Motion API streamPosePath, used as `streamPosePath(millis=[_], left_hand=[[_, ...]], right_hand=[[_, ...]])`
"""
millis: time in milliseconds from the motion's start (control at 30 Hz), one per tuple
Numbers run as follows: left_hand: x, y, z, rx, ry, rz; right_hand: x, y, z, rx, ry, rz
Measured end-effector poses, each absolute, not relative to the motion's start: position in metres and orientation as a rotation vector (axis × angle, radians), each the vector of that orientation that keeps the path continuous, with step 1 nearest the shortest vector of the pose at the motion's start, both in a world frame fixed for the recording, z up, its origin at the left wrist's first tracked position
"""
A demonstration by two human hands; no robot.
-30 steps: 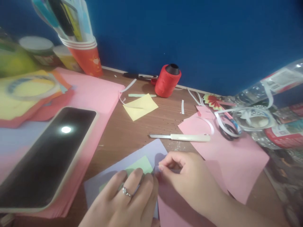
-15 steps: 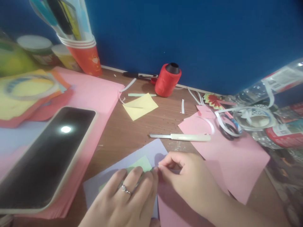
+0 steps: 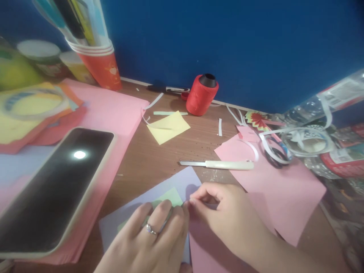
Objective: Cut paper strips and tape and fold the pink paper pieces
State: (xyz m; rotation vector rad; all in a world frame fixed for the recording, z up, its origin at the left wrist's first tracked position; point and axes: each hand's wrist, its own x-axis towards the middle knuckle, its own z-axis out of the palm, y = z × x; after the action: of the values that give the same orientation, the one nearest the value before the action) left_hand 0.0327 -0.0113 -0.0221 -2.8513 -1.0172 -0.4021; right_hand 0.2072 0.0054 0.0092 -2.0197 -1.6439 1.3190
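Observation:
My left hand, with a ring on one finger, lies palm down over a small green paper. That green sheet rests on a larger lavender paper, and my fingers cover most of it. Close against the left index fingertip, my right hand has its thumb and forefinger pinched together at the right edge of the papers. Whatever sits in that pinch is too small and hidden to make out. Pink paper lies under the right wrist. Just beyond the hands is a craft knife, its blade pointing left.
A phone lies on pink sheets at the left, near a tape roll. Behind stand a red paper cup of pens and a red thread spool. Yellow paper, scissors and plastic bottles lie around.

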Motion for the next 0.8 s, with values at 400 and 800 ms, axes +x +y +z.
streamPosePath(millis=[400,800], left_hand=[[0.036,-0.013,-0.020,-2.856,-0.886,-0.402],[0.039,-0.013,-0.018,-2.838,-0.940,-0.427]], right_hand=[[0.230,0.014,0.018,-1.824,-1.525,1.610],[0.247,0.025,0.014,-1.548,-1.282,1.974]])
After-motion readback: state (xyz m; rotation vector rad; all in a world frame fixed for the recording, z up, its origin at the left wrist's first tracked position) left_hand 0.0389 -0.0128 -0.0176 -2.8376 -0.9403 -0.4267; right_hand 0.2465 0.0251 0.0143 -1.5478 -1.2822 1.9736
